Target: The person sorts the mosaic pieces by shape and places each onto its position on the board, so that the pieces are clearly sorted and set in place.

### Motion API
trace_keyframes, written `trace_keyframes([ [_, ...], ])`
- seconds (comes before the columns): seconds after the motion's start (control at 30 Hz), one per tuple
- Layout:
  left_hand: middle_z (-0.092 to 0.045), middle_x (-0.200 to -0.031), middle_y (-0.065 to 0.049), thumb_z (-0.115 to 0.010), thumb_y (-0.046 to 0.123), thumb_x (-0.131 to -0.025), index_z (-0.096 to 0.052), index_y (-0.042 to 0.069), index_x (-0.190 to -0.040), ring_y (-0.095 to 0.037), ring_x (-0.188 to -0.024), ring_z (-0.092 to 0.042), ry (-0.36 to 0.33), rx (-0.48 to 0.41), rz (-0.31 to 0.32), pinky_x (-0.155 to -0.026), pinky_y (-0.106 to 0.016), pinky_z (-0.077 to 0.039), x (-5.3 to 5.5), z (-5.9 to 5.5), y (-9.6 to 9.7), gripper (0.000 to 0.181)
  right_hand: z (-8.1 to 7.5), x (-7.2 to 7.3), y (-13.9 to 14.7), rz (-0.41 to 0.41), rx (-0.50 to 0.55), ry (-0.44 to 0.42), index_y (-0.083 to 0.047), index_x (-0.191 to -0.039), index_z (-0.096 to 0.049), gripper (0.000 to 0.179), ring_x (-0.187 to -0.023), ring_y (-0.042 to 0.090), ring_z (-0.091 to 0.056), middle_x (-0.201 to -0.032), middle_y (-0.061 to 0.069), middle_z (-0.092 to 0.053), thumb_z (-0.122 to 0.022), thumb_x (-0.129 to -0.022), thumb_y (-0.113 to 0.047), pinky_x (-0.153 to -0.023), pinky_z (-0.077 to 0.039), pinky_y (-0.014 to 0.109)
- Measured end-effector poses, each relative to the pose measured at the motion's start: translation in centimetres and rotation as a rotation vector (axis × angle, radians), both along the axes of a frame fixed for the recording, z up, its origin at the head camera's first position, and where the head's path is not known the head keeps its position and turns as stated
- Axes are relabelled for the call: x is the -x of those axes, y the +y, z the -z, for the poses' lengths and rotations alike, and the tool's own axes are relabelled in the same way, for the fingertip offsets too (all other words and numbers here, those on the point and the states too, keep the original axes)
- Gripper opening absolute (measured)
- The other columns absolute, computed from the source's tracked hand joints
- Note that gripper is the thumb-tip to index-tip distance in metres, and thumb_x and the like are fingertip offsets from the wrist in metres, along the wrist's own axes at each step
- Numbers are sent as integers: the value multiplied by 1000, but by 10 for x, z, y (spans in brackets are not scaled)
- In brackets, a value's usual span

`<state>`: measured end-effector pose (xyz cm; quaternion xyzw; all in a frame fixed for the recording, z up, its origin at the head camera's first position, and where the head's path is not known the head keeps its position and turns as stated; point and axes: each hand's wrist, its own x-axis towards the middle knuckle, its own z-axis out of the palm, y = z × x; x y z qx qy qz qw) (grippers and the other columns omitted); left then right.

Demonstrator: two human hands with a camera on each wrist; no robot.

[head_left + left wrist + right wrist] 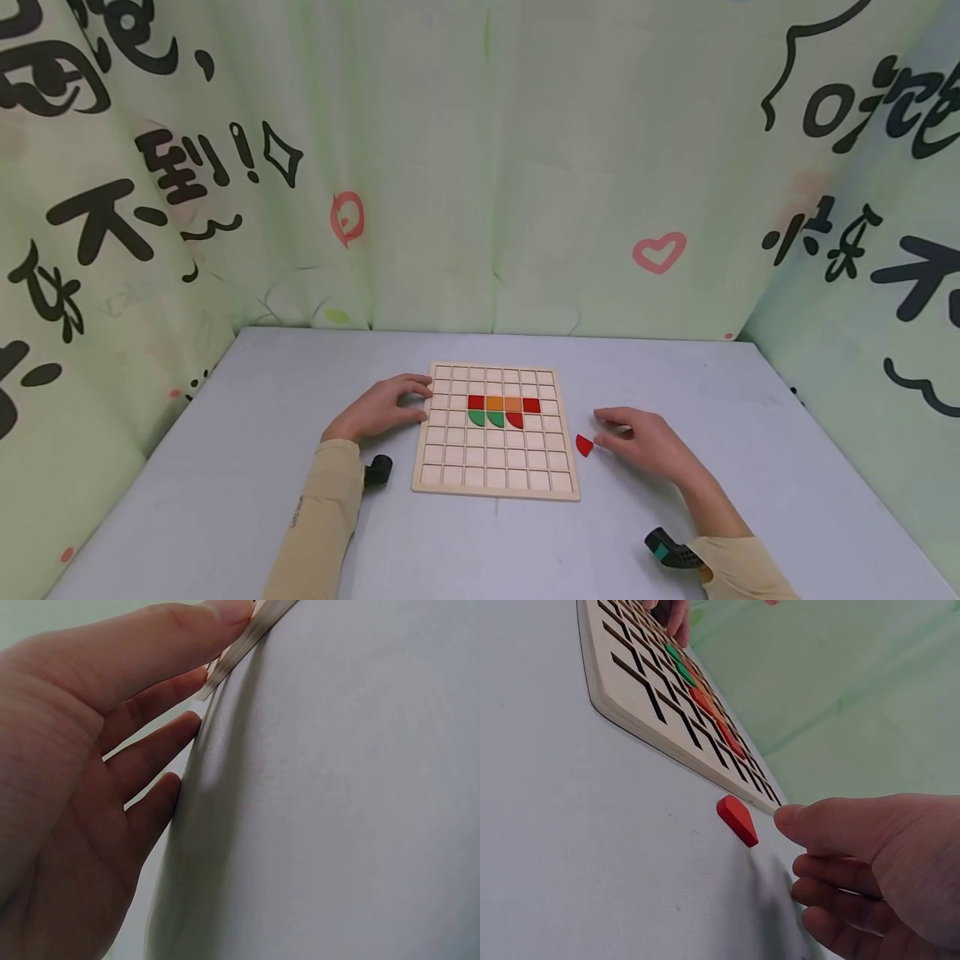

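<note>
A square wooden grid board [495, 495] lies flat on the table. In one row of its cells sit a red square [476, 402], two orange squares [504, 403] and another red square [532, 406]. Below them are two green quarter-circles [477, 417] and a red one [514, 420]. My left hand [386, 406] touches the board's left edge, thumb and fingertips at the rim, fingers fairly straight. Off the board's right side, a loose red quarter-circle piece [737, 820] lies on the table. Beside it hovers my right hand [645, 442], thumb and fingers apart, holding nothing.
The white table [247, 500] is bounded by a pale green curtain [525, 167] with dark lettering at the back and both sides. Dark wrist-worn devices show at the left wrist [378, 472] and the right wrist [671, 550].
</note>
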<state>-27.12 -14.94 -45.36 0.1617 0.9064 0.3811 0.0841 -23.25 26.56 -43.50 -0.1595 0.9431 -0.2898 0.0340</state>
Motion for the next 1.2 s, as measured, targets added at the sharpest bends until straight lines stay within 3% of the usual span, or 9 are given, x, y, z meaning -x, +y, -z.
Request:
trace_keyframes([
  [0.23,-50,-144,-1,-75,17,-86,-68,9,-120,-26,-140,-37,-5,-6,-2,-115,-43,-32,0,1,0,35,6,-1,-5,-69,44,27,-4,-118,-68,36,-98,21,-60,-112,5,-67,-76,-85,-18,-82,-54,34],
  [0.43,-50,-144,-1,-76,17,-86,-68,9,-120,-25,-140,-37,-4,-9,-1,-115,-43,-32,1,1,0,35,7,-2,-10,-121,15,62,-6,-112,-71,28,-87,12,-57,-101,-3,-65,-75,-86,-14,-73,-52,27],
  [0.8,-51,-144,-2,-75,17,-86,-68,8,-120,-26,-140,-37,1,-13,17,-115,-42,-32,1,2,-2,35,10,-1,-11,-42,-38,111,-4,-111,-71,28,-85,14,-55,-97,0,-63,-76,-84,-12,-72,-52,31],
  [1.2,-50,-145,-2,-75,18,-87,-67,8,-121,-26,-140,-36,-5,0,8,-115,-43,-32,0,0,-1,36,11,0,-12,-52,-67,111,-4,-113,-70,28,-87,15,-55,-99,2,-63,-75,-85,-10,-73,-53,33],
])
